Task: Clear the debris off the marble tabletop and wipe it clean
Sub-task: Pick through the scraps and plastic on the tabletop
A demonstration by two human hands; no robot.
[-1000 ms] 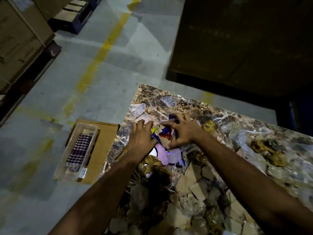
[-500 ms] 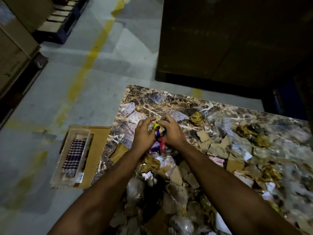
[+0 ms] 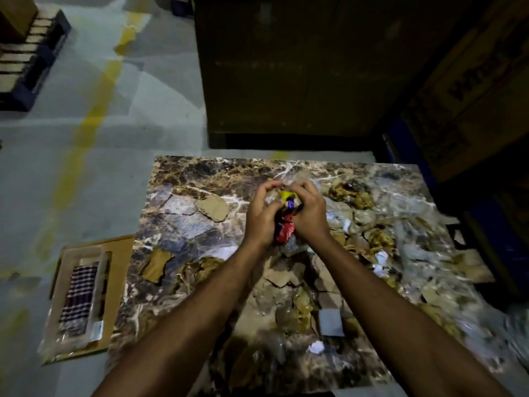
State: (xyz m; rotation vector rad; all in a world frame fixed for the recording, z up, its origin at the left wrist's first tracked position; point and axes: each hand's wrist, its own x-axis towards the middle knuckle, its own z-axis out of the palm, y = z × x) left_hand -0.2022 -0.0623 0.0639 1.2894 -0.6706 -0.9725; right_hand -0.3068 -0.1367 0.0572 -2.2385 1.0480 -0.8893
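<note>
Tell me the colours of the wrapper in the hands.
Yellow, blue and red wrapper, seen in the head view.

Brown marble tabletop (image 3: 183, 224) strewn with cardboard scraps (image 3: 212, 208), plastic; crumpled colourful wrappers (image 3: 286, 222) bunched centre.

I'm seeing glossy veined marble on the tabletop (image 3: 183, 213) — it's carrying matt torn cardboard scraps (image 3: 212, 207), clear crinkly plastic (image 3: 415, 253) — and shiny foil wrappers (image 3: 284, 227).

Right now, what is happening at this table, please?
A person is clearing litter from the marble tabletop. Both hands, left hand and right hand, squeeze a bunch of colourful wrappers together above the surface. Many cardboard scraps and plastic pieces lie on the marble, so wiping has not begun.
</note>
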